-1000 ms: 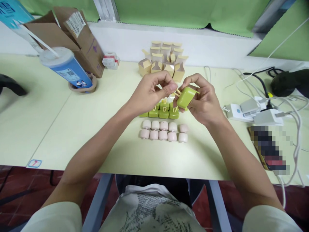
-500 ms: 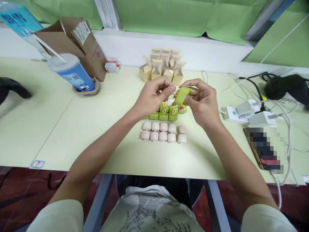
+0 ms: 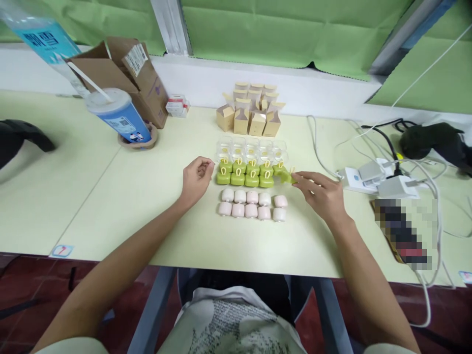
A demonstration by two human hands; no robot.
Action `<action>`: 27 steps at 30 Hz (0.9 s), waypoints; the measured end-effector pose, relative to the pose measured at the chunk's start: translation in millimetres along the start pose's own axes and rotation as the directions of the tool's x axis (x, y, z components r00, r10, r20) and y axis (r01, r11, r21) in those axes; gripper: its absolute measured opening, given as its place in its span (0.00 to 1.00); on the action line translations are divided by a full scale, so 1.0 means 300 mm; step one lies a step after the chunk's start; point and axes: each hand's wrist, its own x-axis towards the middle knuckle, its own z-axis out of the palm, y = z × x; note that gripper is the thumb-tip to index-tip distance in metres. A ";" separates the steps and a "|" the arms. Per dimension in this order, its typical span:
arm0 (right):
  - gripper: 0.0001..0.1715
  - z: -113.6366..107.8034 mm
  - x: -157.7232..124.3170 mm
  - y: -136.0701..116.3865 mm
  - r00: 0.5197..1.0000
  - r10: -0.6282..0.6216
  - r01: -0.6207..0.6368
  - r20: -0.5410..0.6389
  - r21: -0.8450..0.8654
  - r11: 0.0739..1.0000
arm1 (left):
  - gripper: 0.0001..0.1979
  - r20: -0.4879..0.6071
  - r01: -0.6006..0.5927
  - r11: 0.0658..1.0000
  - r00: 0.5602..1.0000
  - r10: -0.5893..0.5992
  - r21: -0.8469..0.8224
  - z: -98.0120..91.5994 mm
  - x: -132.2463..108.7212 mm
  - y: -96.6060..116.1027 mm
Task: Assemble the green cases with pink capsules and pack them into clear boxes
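My right hand (image 3: 320,191) pinches a green plastic piece (image 3: 285,176), like a small cover, by its right side. It is low at the right end of the green pieces (image 3: 252,178), which stand in two rows with pale yellow loops on top. To the left of these rows, my left hand (image 3: 199,174) is held with curled fingers, thumb and index together; what lies between them is too small to tell. Behind the green rows are clear plastic pieces (image 3: 239,147) in rows. In front sit white and pale pink rounded pieces (image 3: 251,210), also in two rows.
Several small open cardboard boxes (image 3: 241,121) stand at the back. A blue cup (image 3: 127,120) with a straw, a brown carton (image 3: 147,83) and a bottle (image 3: 47,44) are at the left. A power strip (image 3: 356,179), cables and a phone (image 3: 400,231) lie at the right.
My hands have come apart and lowered. The right has brought the green piece down to the end of the green rows; the left has moved away leftward, uncovering the clear pieces.
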 end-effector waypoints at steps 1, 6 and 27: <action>0.13 0.010 -0.013 0.001 0.999 -0.002 0.004 0.048 -0.029 1.000 | 0.10 0.012 0.020 0.999 1.000 -0.020 -0.028 0.007 -0.002 -0.003; 0.14 0.031 -0.034 -0.017 0.975 0.014 -0.005 0.220 -0.044 0.999 | 0.08 0.053 -0.113 0.993 0.992 0.111 0.027 0.027 -0.004 0.022; 0.19 0.065 -0.034 -0.021 0.970 0.132 -0.158 0.205 0.117 0.980 | 0.05 0.070 -0.056 0.996 0.996 0.051 0.071 0.018 0.004 0.025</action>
